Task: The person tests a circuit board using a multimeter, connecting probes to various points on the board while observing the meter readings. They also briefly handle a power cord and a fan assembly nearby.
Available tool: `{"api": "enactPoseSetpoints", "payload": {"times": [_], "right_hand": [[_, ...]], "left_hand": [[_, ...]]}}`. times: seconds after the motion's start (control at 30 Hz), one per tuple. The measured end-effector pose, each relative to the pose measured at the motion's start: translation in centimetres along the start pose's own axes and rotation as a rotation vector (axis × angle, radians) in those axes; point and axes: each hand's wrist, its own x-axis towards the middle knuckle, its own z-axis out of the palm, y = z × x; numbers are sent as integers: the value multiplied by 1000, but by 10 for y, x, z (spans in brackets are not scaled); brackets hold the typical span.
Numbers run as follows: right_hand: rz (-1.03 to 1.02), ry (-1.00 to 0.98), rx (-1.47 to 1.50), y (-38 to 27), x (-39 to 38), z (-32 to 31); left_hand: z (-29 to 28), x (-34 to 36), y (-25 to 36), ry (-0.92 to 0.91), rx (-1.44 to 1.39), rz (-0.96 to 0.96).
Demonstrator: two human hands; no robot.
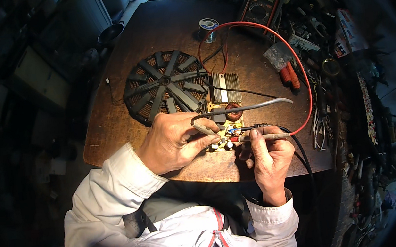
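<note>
My left hand (170, 141) pinches a grey probe-like piece (204, 126) with a dark lead over a circuit board (224, 145). My right hand (270, 159) grips a probe (273, 136) with a red lead, its red tip end at the board. A black cable (282, 128) runs behind my right fingers. The board carries a finned heat sink (225, 86) and a copper toroid coil (235, 112). Just behind my left hand lies a large round coil on a dark spoked frame (164, 81). Exact contact of the probe tips is too small to tell.
A multimeter (263, 6) and solder spool (208, 29) stand at the back of the wooden table (110, 128). Red-handled tools (289, 78), a small bag (275, 53) and tangled wires crowd the right side. A dark pan (110, 34) is beyond the back left edge.
</note>
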Motion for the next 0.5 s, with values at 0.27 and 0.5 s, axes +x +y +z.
{"api": "enactPoseSetpoints", "payload": {"times": [0.27, 0.5], "right_hand": [[-36, -26, -89, 4, 0, -3], [-35, -5, -55, -1, 0, 0]], "left_hand": [[0, -1, -2, -8, 58, 37], [1, -2, -2, -18, 25, -1]]}}
